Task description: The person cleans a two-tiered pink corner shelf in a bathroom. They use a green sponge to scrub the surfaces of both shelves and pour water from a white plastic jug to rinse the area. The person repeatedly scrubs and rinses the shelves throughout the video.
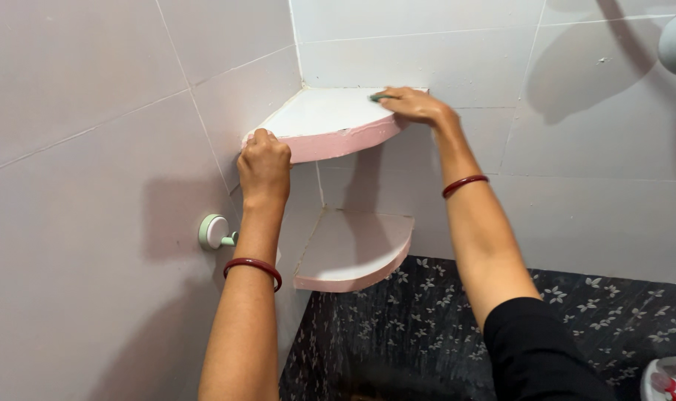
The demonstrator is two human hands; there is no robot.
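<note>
On upper shelf point(319, 119), right hand point(412, 105) gripping scrubber point(380, 96)

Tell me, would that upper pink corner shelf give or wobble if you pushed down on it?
Probably not. The upper shelf looks like a thick rigid slab set into the tiled corner, so it likely stays stiff. The left hand grips its front edge without visible sag. Its smooth top, where the right hand presses a small green thing, may be slippery if wet.

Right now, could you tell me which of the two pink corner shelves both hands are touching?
The upper shelf; the lower shelf is untouched.
</note>
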